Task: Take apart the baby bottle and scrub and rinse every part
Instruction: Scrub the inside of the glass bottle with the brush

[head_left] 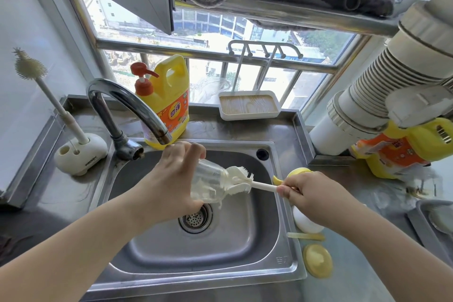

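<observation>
Both hands are working above the sink [274, 247]: the left hand [171, 179] is gripping the light, probably slippery clear bottle body [208, 185] around its middle, while the right hand [311, 193] is pinching the bottle brush [245, 182] handle.

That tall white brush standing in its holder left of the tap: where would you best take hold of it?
Grip the spare brush on its bare handle, midway up, coming from the right side, since the wall is close on its left. It leans in the holder, bristles on top, so lifting along the handle's tilt should slide it out.
</observation>
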`<state>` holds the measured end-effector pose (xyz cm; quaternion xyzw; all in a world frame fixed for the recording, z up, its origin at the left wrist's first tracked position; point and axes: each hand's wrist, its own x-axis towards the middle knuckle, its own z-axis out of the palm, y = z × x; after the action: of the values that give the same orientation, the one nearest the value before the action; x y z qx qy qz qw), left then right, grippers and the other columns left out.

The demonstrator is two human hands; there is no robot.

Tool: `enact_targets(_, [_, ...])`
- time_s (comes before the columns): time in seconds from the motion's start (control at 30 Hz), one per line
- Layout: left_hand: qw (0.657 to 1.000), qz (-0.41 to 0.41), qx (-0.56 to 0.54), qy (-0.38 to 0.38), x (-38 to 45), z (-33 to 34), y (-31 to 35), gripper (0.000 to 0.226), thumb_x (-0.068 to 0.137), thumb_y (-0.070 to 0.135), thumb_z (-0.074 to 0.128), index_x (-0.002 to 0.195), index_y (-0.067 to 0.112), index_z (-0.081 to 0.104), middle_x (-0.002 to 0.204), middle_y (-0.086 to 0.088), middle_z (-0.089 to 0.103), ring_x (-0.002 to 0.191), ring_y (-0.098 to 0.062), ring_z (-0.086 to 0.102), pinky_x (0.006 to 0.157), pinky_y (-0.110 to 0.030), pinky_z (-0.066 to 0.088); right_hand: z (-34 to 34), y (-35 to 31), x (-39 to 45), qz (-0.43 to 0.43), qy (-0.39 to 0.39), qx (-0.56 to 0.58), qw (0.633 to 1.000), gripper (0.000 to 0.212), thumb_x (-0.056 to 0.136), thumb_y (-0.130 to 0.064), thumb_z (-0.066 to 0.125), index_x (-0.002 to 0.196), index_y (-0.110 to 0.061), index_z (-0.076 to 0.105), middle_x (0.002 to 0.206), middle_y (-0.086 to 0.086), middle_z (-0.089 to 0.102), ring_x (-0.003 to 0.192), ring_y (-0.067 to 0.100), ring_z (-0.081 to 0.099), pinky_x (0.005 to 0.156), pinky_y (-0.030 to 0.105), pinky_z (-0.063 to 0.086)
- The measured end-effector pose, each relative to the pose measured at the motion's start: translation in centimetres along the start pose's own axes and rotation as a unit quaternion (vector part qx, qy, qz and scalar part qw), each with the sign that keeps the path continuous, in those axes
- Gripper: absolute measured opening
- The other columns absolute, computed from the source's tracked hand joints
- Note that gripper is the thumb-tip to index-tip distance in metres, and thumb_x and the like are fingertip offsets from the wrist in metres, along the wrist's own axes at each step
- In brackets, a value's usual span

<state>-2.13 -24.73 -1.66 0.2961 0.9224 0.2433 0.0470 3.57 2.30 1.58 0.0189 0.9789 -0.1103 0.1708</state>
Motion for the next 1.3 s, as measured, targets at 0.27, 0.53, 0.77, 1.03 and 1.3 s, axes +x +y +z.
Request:
enact_targets(0.27, [0.993,0.018,0.114,0.020,0.3,0.6,0.0,0.074,0.037,0.020,0.079,0.099,0.018,0.039,0.100,-0.009,0.050,0.092,-0.030,0.050,0.075,-0.045,0.052,0.4,0.1,-0.1,0.004,-0.008,-0.031,0.999,0.023,0.096,-0.046,0.041,0.080,-0.035,0.053,0.066,-0.008,0.049,0.075,0.014,0.048,0.056,0.025,0.038])
enact_targets(0.53, [0.999,-0.037,-0.022,-0.016,0.0,0.4,-0.5,0.099,0.064,0.043,0.079,0.143,0.022,0.025,0.135,0.003,0.033,0.127,-0.013,0.030,0.103,-0.016,0.020,0.2,0.1,-0.2,-0.002,-0.035,0.044,0.998,0.032,0.095,-0.042,0.047,0.063,-0.041,0.046,0.062,-0.002,0.050,0.060,0.010,0.046,0.055,0.024,0.037])
enact_targets(0.77, [0.992,-0.070,-0.084,-0.060,-0.6,1.5,-0.5,0.115,0.053,0.045,0.087,0.147,0.030,0.021,0.123,0.020,0.029,0.108,-0.002,0.042,0.091,-0.013,0.036,-0.8,-2.8,0.2,-0.075,-0.001,0.028,0.997,0.025,0.095,-0.045,0.045,0.098,-0.032,0.065,0.057,-0.013,0.043,0.054,0.003,0.039,0.060,0.029,0.041])
enact_targets(1.03, [0.992,-0.042,-0.108,-0.047,-0.7,1.1,-1.9,0.096,0.052,0.036,0.085,0.137,0.022,0.043,0.120,0.016,0.043,0.107,-0.001,0.045,0.084,0.002,0.027,-1.8,-4.2,1.8,-0.141,0.142,-0.212,0.957,0.025,0.093,-0.044,0.051,0.081,-0.025,0.062,0.073,-0.008,0.055,0.062,0.015,0.059,0.053,0.025,0.041])
enact_targets(1.3, [0.997,0.013,-0.064,0.034,-0.7,1.7,-2.7,0.095,0.049,0.027,0.090,0.134,0.019,0.050,0.119,0.003,0.050,0.107,-0.007,0.046,0.090,-0.017,0.035,-1.7,-5.7,1.4,-0.059,-0.125,0.025,0.990,0.036,0.098,-0.044,0.038,0.082,-0.024,0.063,0.059,-0.005,0.043,0.049,0.010,0.041,0.041,0.019,0.029])
